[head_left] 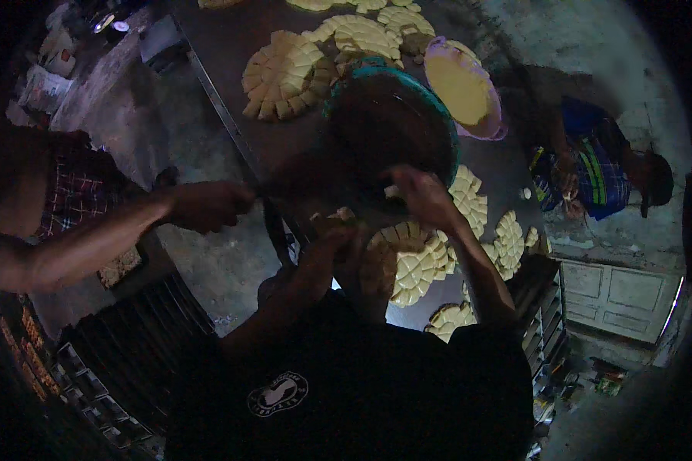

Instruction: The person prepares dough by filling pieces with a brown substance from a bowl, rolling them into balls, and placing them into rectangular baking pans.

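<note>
At the table's near side my left hand (327,250) is closed, with small pale dough pieces (344,213) showing at its fingertips. Its fingers are dim and partly hidden. My right hand (421,196) reaches over a wide dark tub with a green rim (455,138), closed on a small pale piece of dough (393,190). What lies in the tub is too dark to make out. Beneath my right forearm spreads a pale yellow dough round (411,276), cut into many pieces. A dim arm-like shape beside my left hand is unclear.
Another scored dough round (284,77) lies beyond the tub, beside a purple basin (497,127) of yellow stuff. A co-worker's closed hand (211,206) comes in from the left. Another person (600,165) is at the right. Dark racks (142,338) stand lower left.
</note>
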The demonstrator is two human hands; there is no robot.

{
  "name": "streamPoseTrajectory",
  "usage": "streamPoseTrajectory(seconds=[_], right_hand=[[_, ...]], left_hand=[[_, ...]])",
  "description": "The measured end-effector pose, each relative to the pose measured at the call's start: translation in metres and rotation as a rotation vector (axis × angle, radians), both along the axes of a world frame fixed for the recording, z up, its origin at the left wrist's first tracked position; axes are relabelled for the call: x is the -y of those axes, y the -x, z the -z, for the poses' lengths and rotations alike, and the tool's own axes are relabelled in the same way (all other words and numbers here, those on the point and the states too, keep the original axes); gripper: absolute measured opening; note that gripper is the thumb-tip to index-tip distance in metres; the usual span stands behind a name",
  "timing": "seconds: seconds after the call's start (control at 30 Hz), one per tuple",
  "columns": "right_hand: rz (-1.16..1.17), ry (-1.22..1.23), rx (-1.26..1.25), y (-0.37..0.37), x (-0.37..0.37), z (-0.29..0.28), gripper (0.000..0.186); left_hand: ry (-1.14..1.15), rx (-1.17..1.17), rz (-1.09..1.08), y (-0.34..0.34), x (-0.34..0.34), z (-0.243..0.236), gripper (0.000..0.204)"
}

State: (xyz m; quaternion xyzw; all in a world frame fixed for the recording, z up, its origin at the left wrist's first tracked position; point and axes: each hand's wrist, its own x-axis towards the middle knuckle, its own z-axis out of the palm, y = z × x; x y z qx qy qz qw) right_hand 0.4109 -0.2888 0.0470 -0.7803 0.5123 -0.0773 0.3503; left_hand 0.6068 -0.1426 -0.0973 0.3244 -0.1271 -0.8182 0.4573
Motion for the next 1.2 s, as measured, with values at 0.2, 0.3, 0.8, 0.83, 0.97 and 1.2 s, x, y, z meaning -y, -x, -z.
streamPoseTrajectory(seconds=[0.2,0.3,0.8,0.83,0.97,1.2], right_hand=[[0.214,-0.192,0.707,-0.005,-0.072,-0.046,0.039],[0.369,-0.252,0.997,-0.015,-0.126,-0.063,0.043],[0.331,0.594,0.588,0.092,-0.351,-0.085,0.037],[0.36,0.547,0.705,0.1,-0.362,-0.082,0.036],[0.14,0.789,0.399,0.112,-0.405,-0.095,0.033],[0.101,0.546,0.481,0.147,-0.457,-0.106,0.028]], left_hand=[[0.532,0.675,-0.014,0.007,-0.005,-0.118,0.04],[0.84,0.664,-0.013,0.016,-0.025,-0.1,0.042],[0.497,0.129,0.107,0.122,-0.178,-0.203,0.052],[0.49,0.119,0.13,0.127,-0.188,-0.204,0.051],[0.269,0.164,0.131,0.141,-0.228,-0.206,0.037],[0.556,0.903,0.384,0.151,-0.264,-0.227,0.023]])
